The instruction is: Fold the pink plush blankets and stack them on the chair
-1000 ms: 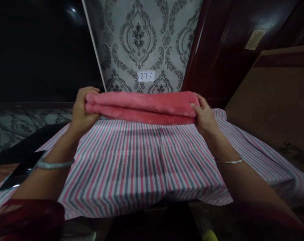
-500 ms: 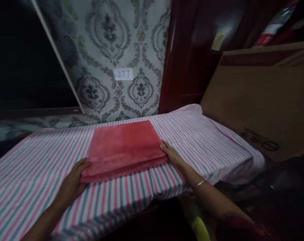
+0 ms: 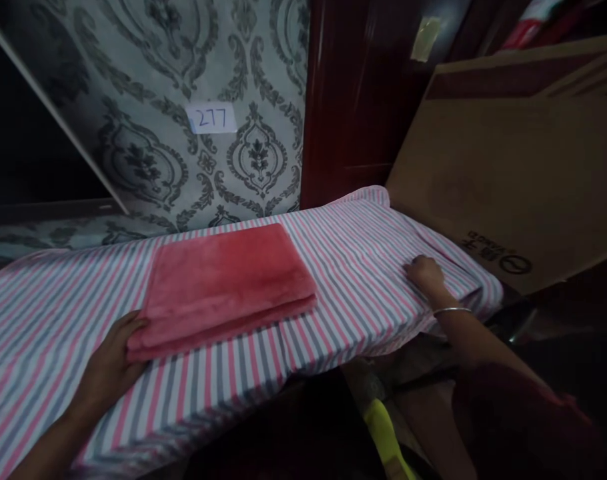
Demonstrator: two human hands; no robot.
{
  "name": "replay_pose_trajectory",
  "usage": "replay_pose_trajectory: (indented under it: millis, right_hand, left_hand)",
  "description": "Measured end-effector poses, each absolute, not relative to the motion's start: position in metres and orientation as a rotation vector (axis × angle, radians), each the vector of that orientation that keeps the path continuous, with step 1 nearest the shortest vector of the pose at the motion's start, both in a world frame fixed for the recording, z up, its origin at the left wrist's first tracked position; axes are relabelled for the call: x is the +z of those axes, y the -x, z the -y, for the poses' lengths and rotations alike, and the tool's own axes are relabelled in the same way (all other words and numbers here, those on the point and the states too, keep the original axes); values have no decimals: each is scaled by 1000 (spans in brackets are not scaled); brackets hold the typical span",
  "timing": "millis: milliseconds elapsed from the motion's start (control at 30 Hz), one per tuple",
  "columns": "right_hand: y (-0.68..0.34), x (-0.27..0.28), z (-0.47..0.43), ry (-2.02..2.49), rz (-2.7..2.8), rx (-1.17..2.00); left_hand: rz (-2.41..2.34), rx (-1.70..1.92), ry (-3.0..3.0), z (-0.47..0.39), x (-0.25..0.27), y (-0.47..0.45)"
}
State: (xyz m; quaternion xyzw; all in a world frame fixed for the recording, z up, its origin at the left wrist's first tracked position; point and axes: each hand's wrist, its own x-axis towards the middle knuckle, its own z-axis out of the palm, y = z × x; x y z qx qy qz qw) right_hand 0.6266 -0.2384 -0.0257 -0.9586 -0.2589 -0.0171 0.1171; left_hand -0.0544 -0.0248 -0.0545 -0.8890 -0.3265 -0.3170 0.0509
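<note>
A folded coral-red plush cloth (image 3: 218,273) lies flat on a striped sheet (image 3: 343,287), its folded layers showing along the front edge. My left hand (image 3: 116,353) grips it at the front left corner, fingers on top and the thumb side low by the edge. To the right, apart from the plush cloth, my right hand (image 3: 426,275) is closed over the striped sheet, with a silver bangle on its wrist. Its fingertips are turned down, so whether they pinch the sheet or hold something small is hidden.
A large cardboard box (image 3: 513,167) stands beyond the right end of the sheet. Behind are patterned wallpaper with a paper label (image 3: 212,118) reading 277, and a dark red door (image 3: 353,100). A dark screen (image 3: 28,133) is at the left. Something yellow-green (image 3: 386,433) sits below the front edge.
My right hand has let go of the plush cloth's right edge and moved right onto the striped sheet. My left hand stays at its corner. The view has shifted right and down.
</note>
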Motion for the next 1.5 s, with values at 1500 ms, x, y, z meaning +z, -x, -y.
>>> replay_pose_trajectory:
  millis: [1500]
  right_hand:
    - [-387,-32,197,1818,1222,271]
  left_hand:
    - [1965,-1749,2476,104,-17,5]
